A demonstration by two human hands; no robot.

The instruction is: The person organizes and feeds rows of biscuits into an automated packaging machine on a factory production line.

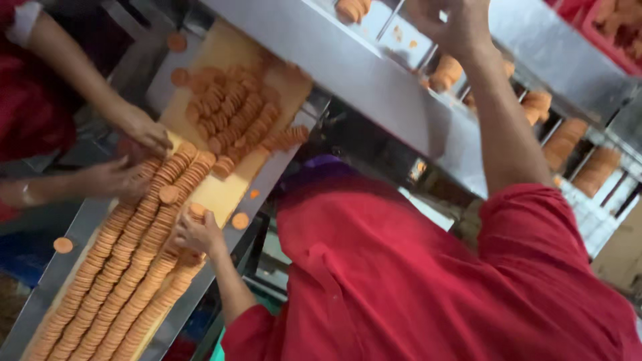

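Long rows of round orange biscuits [127,267] lie edge-on along a tan conveyor belt [221,190]. My left hand [197,234] rests on the right-hand rows, with its fingers closed around a few biscuits at the belt's edge. A loose heap of biscuits [234,110] lies farther up the belt. My right hand [449,27] is raised over the steel chute frame [374,73] at the top, fingers curled. The frame's upper edge cuts off its fingertips, and what they hold is hidden. My red sleeves [414,281] fill the lower right.
A co-worker in red at the left has both hands [137,130] on the biscuit rows near the heap. Stacks of biscuits [568,140] stand in steel channels at the right. Single biscuits [63,245] lie beside the belt. A red crate [612,27] sits at the top right.
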